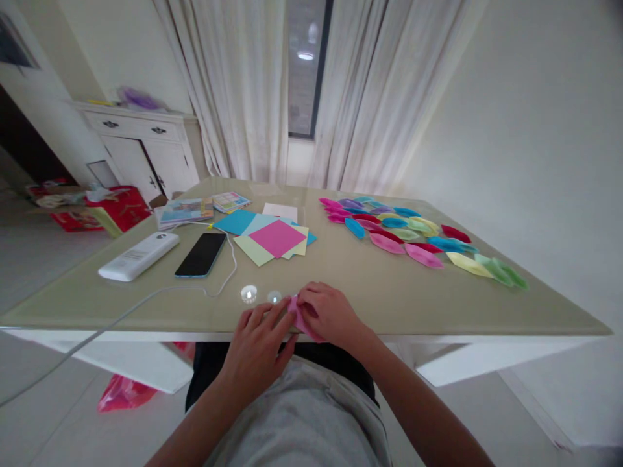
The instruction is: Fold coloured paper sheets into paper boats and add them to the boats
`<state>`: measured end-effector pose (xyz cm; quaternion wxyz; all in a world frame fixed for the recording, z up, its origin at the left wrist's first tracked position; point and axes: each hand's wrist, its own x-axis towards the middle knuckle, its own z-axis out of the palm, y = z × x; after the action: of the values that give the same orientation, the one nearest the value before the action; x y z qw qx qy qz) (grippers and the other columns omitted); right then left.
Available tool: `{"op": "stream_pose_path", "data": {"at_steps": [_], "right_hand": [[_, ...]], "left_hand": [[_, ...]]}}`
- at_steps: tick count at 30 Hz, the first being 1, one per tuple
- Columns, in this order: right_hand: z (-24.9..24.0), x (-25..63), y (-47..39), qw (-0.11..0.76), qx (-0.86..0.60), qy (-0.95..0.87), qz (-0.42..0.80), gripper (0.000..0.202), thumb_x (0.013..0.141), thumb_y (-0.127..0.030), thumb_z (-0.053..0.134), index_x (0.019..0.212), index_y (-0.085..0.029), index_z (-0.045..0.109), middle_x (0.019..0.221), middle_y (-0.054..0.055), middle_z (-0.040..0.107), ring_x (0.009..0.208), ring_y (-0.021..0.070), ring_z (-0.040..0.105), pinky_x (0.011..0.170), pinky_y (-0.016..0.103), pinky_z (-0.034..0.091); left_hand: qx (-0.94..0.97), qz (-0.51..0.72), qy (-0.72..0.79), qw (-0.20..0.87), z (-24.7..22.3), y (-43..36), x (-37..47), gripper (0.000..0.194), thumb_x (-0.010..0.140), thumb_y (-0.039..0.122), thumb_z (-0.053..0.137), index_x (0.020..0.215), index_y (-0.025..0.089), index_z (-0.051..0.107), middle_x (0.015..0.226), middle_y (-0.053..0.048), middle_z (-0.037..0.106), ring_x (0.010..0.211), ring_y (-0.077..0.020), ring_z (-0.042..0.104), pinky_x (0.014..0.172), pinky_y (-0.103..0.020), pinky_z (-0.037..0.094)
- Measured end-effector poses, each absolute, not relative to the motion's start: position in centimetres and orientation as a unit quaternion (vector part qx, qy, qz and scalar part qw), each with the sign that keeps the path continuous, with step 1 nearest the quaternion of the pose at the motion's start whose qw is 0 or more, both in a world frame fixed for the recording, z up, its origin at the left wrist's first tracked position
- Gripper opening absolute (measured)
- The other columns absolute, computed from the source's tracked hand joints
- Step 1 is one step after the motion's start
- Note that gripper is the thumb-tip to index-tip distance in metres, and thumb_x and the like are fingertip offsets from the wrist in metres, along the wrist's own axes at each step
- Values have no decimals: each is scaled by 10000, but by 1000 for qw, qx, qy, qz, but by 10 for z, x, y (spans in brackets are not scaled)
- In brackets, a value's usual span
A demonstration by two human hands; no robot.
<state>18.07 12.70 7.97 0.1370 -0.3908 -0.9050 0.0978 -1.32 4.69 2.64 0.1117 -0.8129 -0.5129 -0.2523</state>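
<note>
A small piece of folded pink paper [305, 325] lies at the table's front edge, between my two hands. The fingers of my right hand [328, 312] pinch its upper part and cover some of it. From the other side, my left hand [260, 344] steadies the paper with index finger and thumb, its other fingers stretched over the tabletop. Two small round clear objects [249, 294] sit just beyond my left fingers. Farther back is a fanned pile of square coloured paper, with a magenta sheet [277, 239] on top.
Several folded paper pieces [387, 243] in many colours lie in rows at the right. On the left are a black-screened phone [201, 255], a white power bank [139, 256] and booklets [185, 211]. A white cable [160, 292] crosses the table [467, 308] and hangs off its front edge.
</note>
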Motion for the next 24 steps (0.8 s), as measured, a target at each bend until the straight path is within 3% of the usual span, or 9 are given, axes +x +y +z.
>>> {"op": "stream_pose_path", "data": {"at_steps": [9,16,20,24], "right_hand": [[84,173,108,102,-431,-896,38,145,1056,-233,614,1095,-179,742,1094,122,770,1018,282,668,844,364,533],[89,173,100,87,-424,-900,59,223,1071,-244,565,1122,-153,762,1155,150,767,1067,297,664,888,391,524],[94,173,112,112,-452,-879,102,183,1042,-244,603,991,-169,763,1041,127,781,963,267,693,851,367,500],[97,174,133,134,-458,-865,152,79,953,-132,689,968,-176,753,962,74,786,869,218,704,776,313,478]], "left_hand": [[-816,-263,-504,106,27,48,-15,379,987,249,698,1364,221,695,1479,-115,717,1200,-346,648,991,-500,476],[-817,-259,-507,85,28,48,-17,364,988,263,723,1350,245,695,1494,-77,709,1195,-343,635,996,-504,469],[-821,-273,-488,119,21,47,-18,282,1006,243,690,1287,240,713,1450,-88,733,1179,-337,652,990,-494,469],[-817,-304,-469,139,12,48,-20,208,1039,199,646,1230,223,726,1356,-99,771,1165,-306,678,998,-459,484]]}}
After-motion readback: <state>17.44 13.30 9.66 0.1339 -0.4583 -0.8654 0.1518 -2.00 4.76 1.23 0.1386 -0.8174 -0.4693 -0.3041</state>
